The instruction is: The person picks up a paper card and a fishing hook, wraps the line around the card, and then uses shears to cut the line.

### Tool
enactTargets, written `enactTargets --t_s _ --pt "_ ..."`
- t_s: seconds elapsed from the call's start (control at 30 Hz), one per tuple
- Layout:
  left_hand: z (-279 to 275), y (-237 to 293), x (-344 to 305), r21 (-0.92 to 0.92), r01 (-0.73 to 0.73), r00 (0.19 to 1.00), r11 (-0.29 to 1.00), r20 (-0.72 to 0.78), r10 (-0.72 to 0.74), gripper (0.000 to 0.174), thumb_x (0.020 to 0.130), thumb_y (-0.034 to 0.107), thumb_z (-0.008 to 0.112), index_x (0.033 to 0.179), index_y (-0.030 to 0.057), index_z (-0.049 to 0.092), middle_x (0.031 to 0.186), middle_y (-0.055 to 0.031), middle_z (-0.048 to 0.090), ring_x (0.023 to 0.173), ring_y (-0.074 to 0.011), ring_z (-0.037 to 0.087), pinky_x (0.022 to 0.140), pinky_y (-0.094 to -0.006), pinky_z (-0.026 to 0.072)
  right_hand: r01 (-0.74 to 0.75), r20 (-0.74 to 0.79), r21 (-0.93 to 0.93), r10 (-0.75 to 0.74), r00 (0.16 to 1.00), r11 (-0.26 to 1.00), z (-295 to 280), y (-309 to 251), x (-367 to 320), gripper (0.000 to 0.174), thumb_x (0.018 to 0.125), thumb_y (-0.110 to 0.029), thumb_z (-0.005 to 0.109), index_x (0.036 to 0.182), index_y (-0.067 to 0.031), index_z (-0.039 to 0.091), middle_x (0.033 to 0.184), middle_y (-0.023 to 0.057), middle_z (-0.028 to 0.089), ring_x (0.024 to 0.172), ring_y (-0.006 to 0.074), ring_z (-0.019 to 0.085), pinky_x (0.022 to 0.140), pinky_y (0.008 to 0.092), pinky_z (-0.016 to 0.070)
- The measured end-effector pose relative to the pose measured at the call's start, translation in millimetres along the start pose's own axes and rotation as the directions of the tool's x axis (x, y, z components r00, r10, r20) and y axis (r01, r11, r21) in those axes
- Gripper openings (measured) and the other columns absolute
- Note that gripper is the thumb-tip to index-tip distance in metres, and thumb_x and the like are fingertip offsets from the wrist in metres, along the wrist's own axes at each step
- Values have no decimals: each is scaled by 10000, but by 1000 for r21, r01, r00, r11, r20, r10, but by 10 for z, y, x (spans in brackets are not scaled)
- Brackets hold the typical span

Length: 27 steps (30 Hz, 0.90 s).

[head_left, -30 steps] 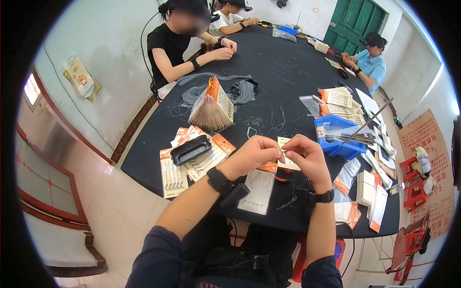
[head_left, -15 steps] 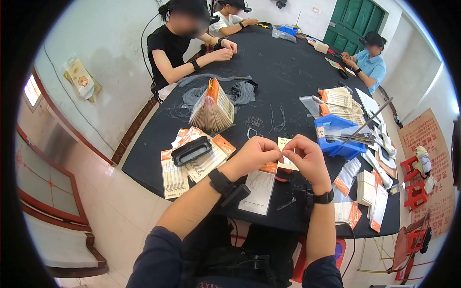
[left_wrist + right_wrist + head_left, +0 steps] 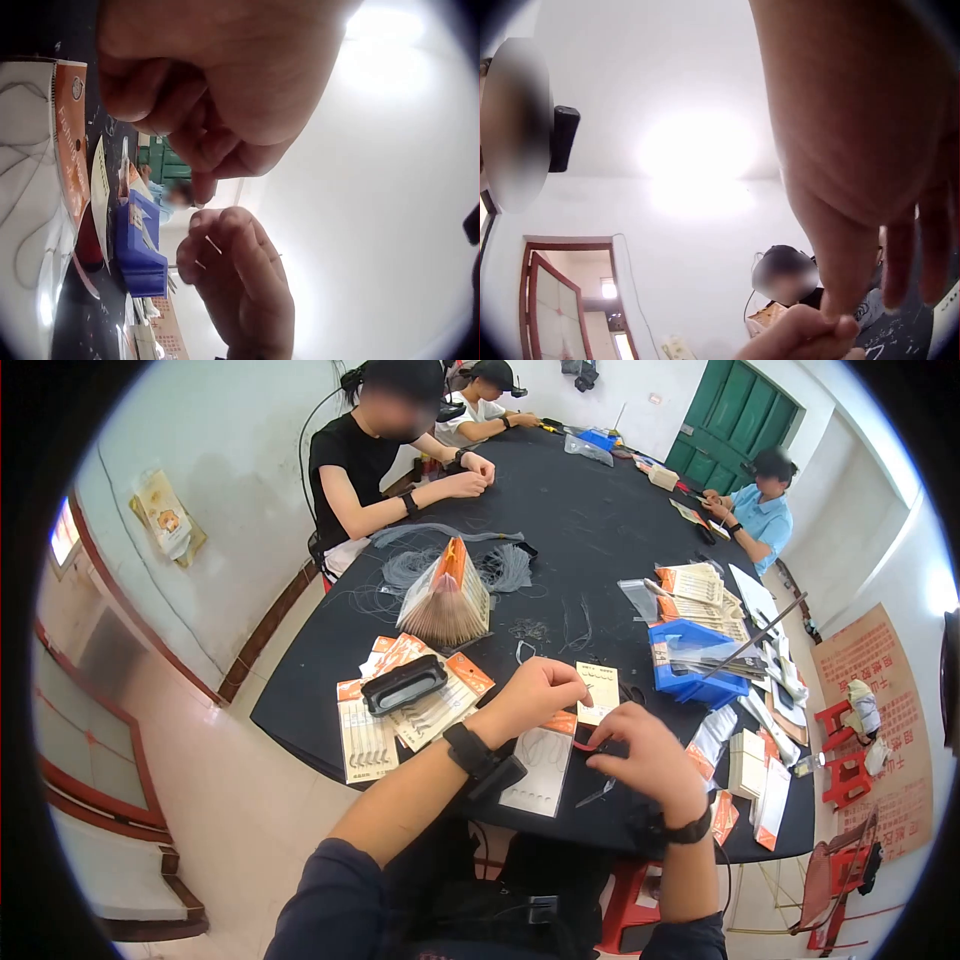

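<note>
In the head view my left hand (image 3: 535, 700) has its thumb and index finger pinched together above a pale printed card (image 3: 598, 705). A tiny dark bit shows at those fingertips in the left wrist view, too small to identify; the other fingers of the left hand (image 3: 217, 90) are curled. My right hand (image 3: 650, 760) is lower and to the right, its fingers loosely bent and apart. The right wrist view shows the right hand (image 3: 862, 150) with several fingers extended, its thumb overlapping the left fingertips. A clear packet with looped lines (image 3: 540, 765) lies below the hands.
Hook packets (image 3: 368, 735) and a black case (image 3: 404, 685) lie at left, behind them a fanned card stack (image 3: 447, 605) and coiled line (image 3: 505, 568). A blue bin (image 3: 690, 678) holding a rod and packets stands at right, near stacked cards (image 3: 747, 765). Several people sit around the table.
My right hand has parted from the left hand and moved down and to the right, its fingers spreading. The left hand has stayed nearly in place, pinching. The head view has tilted slightly.
</note>
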State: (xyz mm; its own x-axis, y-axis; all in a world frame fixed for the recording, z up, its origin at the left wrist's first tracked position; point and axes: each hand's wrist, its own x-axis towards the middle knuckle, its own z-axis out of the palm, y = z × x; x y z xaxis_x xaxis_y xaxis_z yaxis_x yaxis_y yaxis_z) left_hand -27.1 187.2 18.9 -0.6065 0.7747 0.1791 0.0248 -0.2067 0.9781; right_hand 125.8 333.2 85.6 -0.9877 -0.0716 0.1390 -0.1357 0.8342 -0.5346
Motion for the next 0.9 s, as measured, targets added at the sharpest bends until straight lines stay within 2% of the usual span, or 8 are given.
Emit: enactTargets --t_s 0.13,0.27,0.57,0.67,0.7,0.73,0.8,0.9 --pt "18 -36 6 -46 -26 1000 999 12 27 162 831 111 619 785 0 727 603 37 556 555 -17 427 505 -214 318 -153 -129 -162 133 983 975 244 -40 -77 323 679 -223 818 926 -78 667 1033 94 583 946 300 618 772 386 521" --pt "-17 -38 11 -51 7 999 999 36 -5 163 828 111 617 782 -3 725 624 25 580 581 -23 457 525 -216 342 -123 -161 -198 91 983 972 425 80 4 359 676 -232 825 954 -85 652 1024 96 564 960 295 608 771 399 523" --pt "-25 26 -7 -87 -73 997 994 12 74 166 863 111 609 809 1 721 633 38 566 583 -15 459 513 -214 342 -211 26 -142 217 976 967 285 46 163 193 808 -247 655 815 -56 681 898 123 518 870 290 570 730 366 488" --pt "-39 93 -37 -64 -47 999 997 -16 46 172 883 112 601 821 6 721 603 58 531 540 -6 416 480 -216 308 -138 71 -26 140 988 990 214 319 105 252 854 -283 583 839 -59 696 857 121 508 754 274 547 659 345 466" --pt "-43 114 -40 -54 -35 999 998 -28 34 174 885 113 598 820 7 720 589 64 518 521 -4 404 464 -217 296 -80 105 27 76 992 996 169 384 88 296 897 -301 536 852 -59 700 813 75 530 686 209 527 622 298 430" --pt "-47 107 -36 -55 -58 998 997 -41 56 175 886 111 595 820 7 719 578 68 508 506 -2 390 453 -217 283 -294 144 206 268 952 933 115 411 68 300 909 -301 528 843 -61 695 809 58 540 690 189 529 629 286 425" --pt "-48 96 -30 -51 -100 993 994 -63 97 177 889 108 589 820 7 717 557 76 487 476 2 362 432 -218 256 -646 316 491 571 758 585 -49 243 68 310 931 -301 513 827 -64 685 801 24 559 699 150 534 641 263 415" --pt "-25 135 -51 -68 -116 987 991 -117 108 174 889 100 586 819 5 715 553 76 476 468 2 358 430 -211 249 -486 236 766 520 821 421 -74 339 22 273 953 -282 491 877 -74 652 789 -6 529 745 116 520 680 244 410"
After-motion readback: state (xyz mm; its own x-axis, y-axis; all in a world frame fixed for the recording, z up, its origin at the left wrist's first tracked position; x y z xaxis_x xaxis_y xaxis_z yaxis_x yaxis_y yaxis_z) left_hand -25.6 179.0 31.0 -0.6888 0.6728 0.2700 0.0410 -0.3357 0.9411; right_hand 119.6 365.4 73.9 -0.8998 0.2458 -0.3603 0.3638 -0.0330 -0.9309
